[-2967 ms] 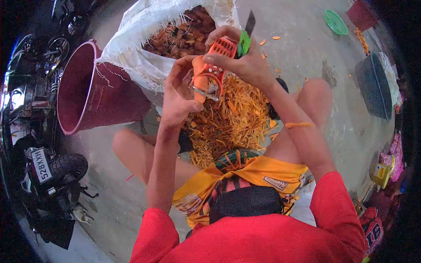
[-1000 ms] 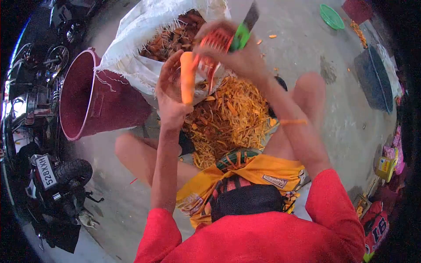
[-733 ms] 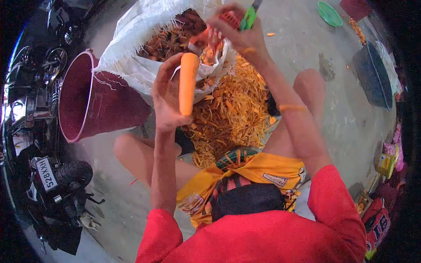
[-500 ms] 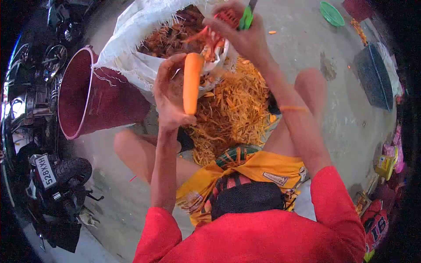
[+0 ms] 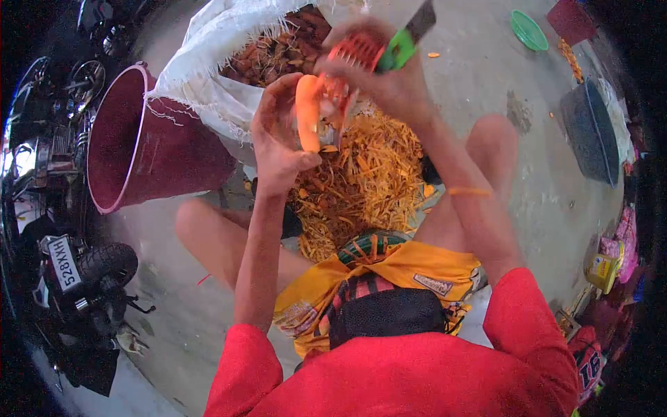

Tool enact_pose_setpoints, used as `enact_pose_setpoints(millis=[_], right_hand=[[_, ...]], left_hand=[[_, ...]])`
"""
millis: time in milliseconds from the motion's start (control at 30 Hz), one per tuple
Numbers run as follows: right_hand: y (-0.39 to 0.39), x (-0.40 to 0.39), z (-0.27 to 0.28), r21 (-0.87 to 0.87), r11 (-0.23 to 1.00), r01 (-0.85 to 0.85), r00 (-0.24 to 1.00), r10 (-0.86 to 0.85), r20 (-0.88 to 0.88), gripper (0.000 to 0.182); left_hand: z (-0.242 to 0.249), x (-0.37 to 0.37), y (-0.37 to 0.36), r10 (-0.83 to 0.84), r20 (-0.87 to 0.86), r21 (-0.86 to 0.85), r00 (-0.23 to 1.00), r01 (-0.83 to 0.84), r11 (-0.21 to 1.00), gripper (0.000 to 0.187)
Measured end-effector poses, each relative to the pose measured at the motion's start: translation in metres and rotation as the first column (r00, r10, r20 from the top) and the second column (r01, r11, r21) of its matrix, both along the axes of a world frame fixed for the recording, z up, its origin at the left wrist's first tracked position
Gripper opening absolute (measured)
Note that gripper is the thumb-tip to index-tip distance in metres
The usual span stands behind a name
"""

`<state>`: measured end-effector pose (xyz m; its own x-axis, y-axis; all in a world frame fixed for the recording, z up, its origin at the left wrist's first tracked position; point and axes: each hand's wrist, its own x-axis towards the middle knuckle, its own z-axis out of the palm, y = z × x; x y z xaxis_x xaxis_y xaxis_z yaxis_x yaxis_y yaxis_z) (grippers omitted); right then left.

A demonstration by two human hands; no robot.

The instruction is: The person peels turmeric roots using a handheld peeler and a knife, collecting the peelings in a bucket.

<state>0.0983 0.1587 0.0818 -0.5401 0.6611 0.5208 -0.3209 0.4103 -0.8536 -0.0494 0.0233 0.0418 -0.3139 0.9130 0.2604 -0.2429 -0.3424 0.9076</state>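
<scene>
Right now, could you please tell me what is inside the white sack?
Brownish-orange roots, probably unpeeled carrots, show in the mouth of the white sack; they and its side cover whatever lies deeper.

The red peeler (image 5: 354, 52) has come down at the three o'clock side of the carrot (image 5: 306, 115), and the knife blade (image 5: 422, 23) now leans toward one o'clock

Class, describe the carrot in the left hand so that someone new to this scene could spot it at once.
Start at the big white sack near the top. Just below its mouth, the left hand holds the carrot. It is one thick, smooth, bright orange piece, unlike the darker roots in the sack and the thin peelings heaped beyond the lap.
</scene>
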Motion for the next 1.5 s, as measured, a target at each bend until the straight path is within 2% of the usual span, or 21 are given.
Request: enact_pose_setpoints(millis=[67, 133, 200, 333, 400, 433, 467, 533, 567, 600, 733, 800, 867, 933, 1000, 1067, 1100, 1267, 1333, 1433, 1500], right_hand=[[-0.007, -0.006, 0.001, 0.065, 0.998, -0.01, 1.0, 0.011, -0.01, 0.026], [0.017, -0.008, -0.013, 0.014, 0.985, 0.175, 0.984, -0.174, -0.04, 0.023], [0.033, 0.0, -0.008, 0.027, 0.979, 0.202, 0.978, -0.204, 0.055, 0.029], [0.009, -0.007, 0.013, -0.186, 0.982, 0.011, 0.998, -0.022, -0.059, 0.018], [0.002, -0.009, 0.009, 0.354, 0.928, 0.119, 0.993, -0.117, -0.027, 0.018], [0.002, -0.008, 0.007, -0.084, 0.995, 0.058, 0.998, -0.056, 0.024, 0.019], [0.015, -0.006, -0.002, -0.095, 0.993, 0.065, 0.998, -0.062, 0.026, 0.019], [0.048, -0.002, -0.008, 0.049, 0.964, 0.263, 0.954, -0.267, 0.138, 0.021], [0.051, -0.002, -0.009, -0.112, 0.976, 0.188, 0.982, -0.185, 0.037, 0.023], [0.043, -0.004, -0.002, -0.105, 0.977, 0.188, 0.982, -0.185, 0.037, 0.023], [0.039, -0.006, -0.007, 0.099, 0.99, 0.104, 0.994, -0.102, -0.024, 0.024], [0.053, 0.005, -0.007, 0.267, 0.913, 0.309, 0.882, -0.38, 0.278, 0.023], [0.058, 0.008, -0.003, 0.178, 0.949, 0.261, 0.931, -0.296, 0.213, 0.02], [0.033, 0.003, 0.01, -0.182, 0.983, -0.025, 0.999, 0.018, -0.04, 0.019], [0.02, -0.002, 0.013, -0.043, 0.999, -0.003, 0.999, 0.001, -0.049, 0.019], [0.038, -0.001, -0.005, 0.03, 0.982, 0.189, 0.974, -0.191, 0.126, 0.02], [0.051, 0.005, -0.004, 0.23, 0.935, 0.27, 0.9, -0.33, 0.285, 0.021], [0.019, -0.002, 0.003, 0.019, 0.984, 0.177, 0.983, -0.177, 0.037, 0.021], [-0.007, -0.008, -0.008, 0.018, 1.0, 0.0, 0.999, 0.0, -0.033, 0.029], [-0.007, -0.006, -0.007, 0.113, 0.993, -0.026, 0.999, 0.021, 0.04, 0.03], [0.005, -0.005, 0.0, 0.006, 0.998, 0.065, 0.998, -0.065, 0.026, 0.025]], left_hand=[[-0.002, -0.001, -0.001, 0.037, 0.044, -0.042, 0.998, -0.035, 0.998, 0.119], [-0.003, 0.0, -0.002, -0.006, -0.068, 0.113, 0.998, 0.014, 0.993, 0.118], [-0.004, -0.004, 0.001, -0.036, -0.153, 0.099, 0.988, 0.052, 0.994, 0.115], [-0.002, -0.002, 0.001, 0.059, -0.044, 0.034, 0.997, -0.057, 0.998, 0.112], [-0.006, -0.007, 0.0, 0.109, -0.074, -0.009, 0.991, -0.11, 0.994, 0.11], [-0.007, -0.011, -0.001, 0.038, -0.125, 0.065, 0.991, -0.03, 0.997, 0.11], [-0.008, -0.012, -0.001, -0.03, -0.18, 0.145, 0.983, 0.057, 0.988, 0.109], [-0.003, -0.004, -0.003, -0.004, -0.131, 0.098, 0.991, 0.017, 0.995, 0.11], [-0.002, -0.004, -0.001, -0.03, -0.133, 0.111, 0.991, 0.045, 0.993, 0.111], [-0.002, -0.004, 0.001, -0.051, -0.135, 0.126, 0.99, 0.069, 0.99, 0.112], [0.003, -0.006, -0.003, -0.02, -0.137, 0.102, 0.99, 0.034, 0.994, 0.117], [0.002, -0.01, -0.004, -0.042, -0.14, 0.108, 0.989, 0.057, 0.993, 0.118], [0.004, -0.011, -0.001, -0.06, -0.154, 0.131, 0.986, 0.081, 0.988, 0.12], [0.008, -0.007, -0.003, 0.004, -0.2, 0.07, 0.98, 0.01, 0.997, 0.12], [0.001, -0.013, -0.004, -0.007, -0.214, 0.08, 0.977, 0.025, 0.996, 0.12], [-0.001, -0.012, -0.008, -0.035, -0.228, 0.078, 0.973, 0.054, 0.995, 0.12], [0.002, -0.01, -0.009, -0.05, -0.199, 0.077, 0.979, 0.066, 0.995, 0.119], [-0.004, -0.014, -0.001, -0.005, -0.135, 0.065, 0.991, 0.014, 0.998, 0.113], [-0.006, -0.01, -0.003, 0.026, -0.107, 0.03, 0.994, -0.023, 0.999, 0.112], [-0.011, -0.012, -0.004, 0.038, -0.149, 0.037, 0.988, -0.033, 0.999, 0.111], [-0.009, -0.012, -0.005, -0.029, -0.139, 0.102, 0.99, 0.043, 0.994, 0.111]])
